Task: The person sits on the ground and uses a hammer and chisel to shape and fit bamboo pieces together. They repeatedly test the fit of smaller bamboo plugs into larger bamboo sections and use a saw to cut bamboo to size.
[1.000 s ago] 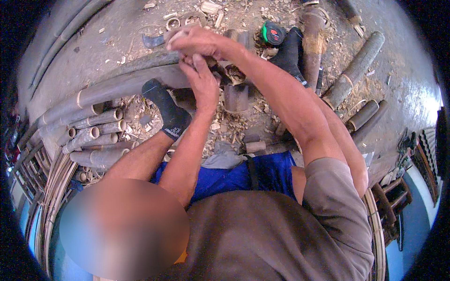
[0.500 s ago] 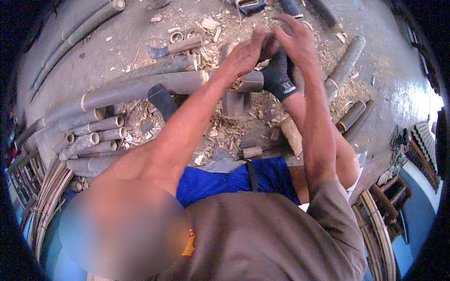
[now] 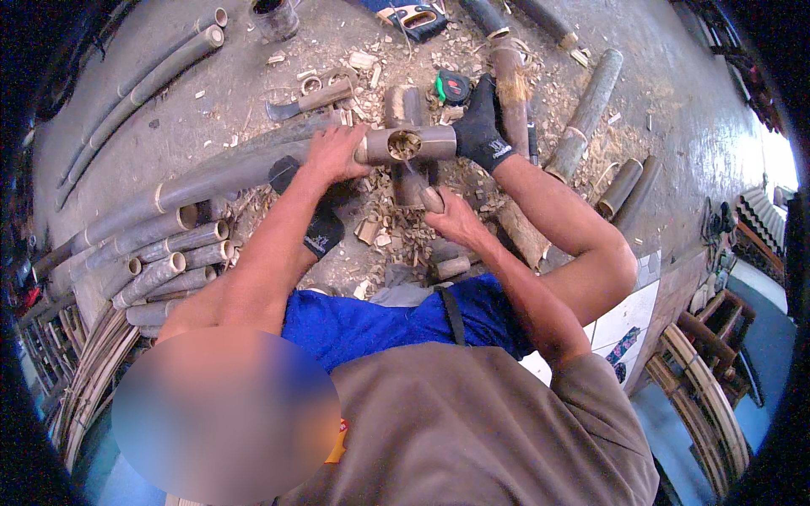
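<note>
A long grey-brown bamboo pole (image 3: 236, 177) lies across in front of me, its right end resting over a short bamboo block (image 3: 407, 105). Near that end is a round cut opening (image 3: 404, 145) with pale chips inside. My left hand (image 3: 336, 153) grips the pole left of the opening, fingers bent over its top. In my right hand (image 3: 458, 218) is a wooden-handled tool (image 3: 433, 200), its narrow metal blade pointing up at the opening's lower edge; the exact tip is blurred. My right foot in a black sock (image 3: 483, 135) sits against the pole's right end.
Wood chips cover the floor around the pole. Beyond it lie a curved-blade knife (image 3: 308, 101), a green-and-black tape measure (image 3: 453, 87) and a handsaw (image 3: 413, 20). Cut bamboo lengths (image 3: 160, 278) are stacked at left; another bamboo piece (image 3: 582, 118) lies at right.
Both hands have come back from beyond the pole near my right foot. The left now grips the pole; the right holds the wooden-handled tool at the opening. The tape measure shows on the floor.
</note>
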Demonstrator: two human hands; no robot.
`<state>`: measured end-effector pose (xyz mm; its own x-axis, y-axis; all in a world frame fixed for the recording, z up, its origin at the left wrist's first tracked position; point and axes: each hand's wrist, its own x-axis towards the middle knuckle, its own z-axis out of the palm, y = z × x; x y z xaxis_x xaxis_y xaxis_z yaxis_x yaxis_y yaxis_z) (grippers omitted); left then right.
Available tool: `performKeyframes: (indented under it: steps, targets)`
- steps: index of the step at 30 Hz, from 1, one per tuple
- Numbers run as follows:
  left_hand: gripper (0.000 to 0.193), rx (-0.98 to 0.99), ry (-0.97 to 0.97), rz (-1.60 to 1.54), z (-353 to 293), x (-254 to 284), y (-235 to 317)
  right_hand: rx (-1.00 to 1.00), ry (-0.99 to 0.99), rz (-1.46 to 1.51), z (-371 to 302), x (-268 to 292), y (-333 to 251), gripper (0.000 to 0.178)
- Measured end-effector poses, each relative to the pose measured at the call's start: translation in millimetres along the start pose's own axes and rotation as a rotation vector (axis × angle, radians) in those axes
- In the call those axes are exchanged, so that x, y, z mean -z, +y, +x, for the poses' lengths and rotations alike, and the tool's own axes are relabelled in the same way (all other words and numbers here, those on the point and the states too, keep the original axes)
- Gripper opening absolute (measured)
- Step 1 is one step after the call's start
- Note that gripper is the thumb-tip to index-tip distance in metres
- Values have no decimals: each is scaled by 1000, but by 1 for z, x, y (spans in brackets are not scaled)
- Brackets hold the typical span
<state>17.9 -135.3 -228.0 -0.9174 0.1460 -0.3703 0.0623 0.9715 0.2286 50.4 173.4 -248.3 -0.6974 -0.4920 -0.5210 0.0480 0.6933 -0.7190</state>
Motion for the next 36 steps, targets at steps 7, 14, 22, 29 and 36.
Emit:
performKeyframes:
  steps: [7,14,22,29,36]
  targets:
    - [86,39,112,54,-11,-11,8,39,-64,124,23,1,-12,52]
    - [81,3,164,57,-9,-15,7,-212,162,834,38,-99,-54,28]
    - [87,-58,162,52,-24,-20,0,-198,118,1441,-5,-49,-130,29]
    - [98,-87,104,157,-33,-24,56,-38,39,-319,-108,-54,-4,50]
    - [71,-140,223,-125,-24,48,-38,161,-62,-638,-82,-73,-2,45]
